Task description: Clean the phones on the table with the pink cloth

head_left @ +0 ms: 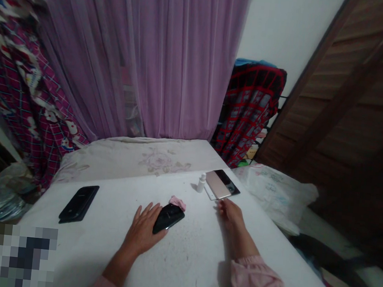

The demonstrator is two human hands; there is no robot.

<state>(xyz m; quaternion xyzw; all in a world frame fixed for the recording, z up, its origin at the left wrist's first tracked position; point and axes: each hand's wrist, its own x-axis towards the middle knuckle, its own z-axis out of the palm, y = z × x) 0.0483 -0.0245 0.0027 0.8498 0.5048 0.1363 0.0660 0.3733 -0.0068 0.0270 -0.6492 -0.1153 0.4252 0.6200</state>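
A glossy black smartphone (168,219) lies on the white tabletop with a crumpled pink cloth (178,202) at its far edge. My left hand (143,230) grips the phone's left end, thumb along the near side and fingers along the far side. Farther right, my right hand (229,211) has its fingers curled together at the near edge of a group of phones; whatever is between the fingertips is hidden. That group holds a rose-gold phone (217,185), a white phone (209,193) partly under it, and a dark phone (231,181). Beside them stands a small white bottle (201,183).
Another dark phone (79,203) lies at the table's left, overlapping a dark flat thing. Behind the white tabletop (179,268) is a floral cloth (122,155) below purple curtains (186,61). Plastic bags (274,194) lie past the right edge, near a brown wooden wardrobe (345,95).
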